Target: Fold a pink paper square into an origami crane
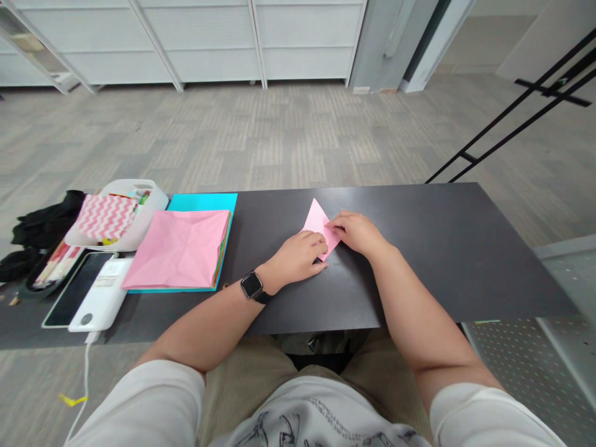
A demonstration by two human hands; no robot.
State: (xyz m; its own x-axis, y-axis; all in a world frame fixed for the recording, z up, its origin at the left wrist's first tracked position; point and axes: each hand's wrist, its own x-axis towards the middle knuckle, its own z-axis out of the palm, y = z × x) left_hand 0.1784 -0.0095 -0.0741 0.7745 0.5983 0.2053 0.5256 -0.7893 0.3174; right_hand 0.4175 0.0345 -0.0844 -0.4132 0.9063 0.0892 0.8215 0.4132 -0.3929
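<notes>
A small piece of pink paper (316, 216), folded to a pointed shape, lies on the dark table with its tip toward the far edge. Over its lower left part my left hand (300, 253) is closed, the fingers curled on the paper and the thumb near its bottom corner. My right hand (357, 232) pinches at the paper's right edge with thumb and fingertips close together. Part of the paper is hidden under the fingers of both hands. A black smartwatch (252, 285) is on my left wrist.
Left of my hands, a pink sheet (181, 248) tops a stack of coloured paper with a blue sheet (205, 202) beneath. Beyond it are a white basket (156, 195), a phone (77, 295) and a white power bank (100, 298) with a cable. The dark table (442, 248) extends right.
</notes>
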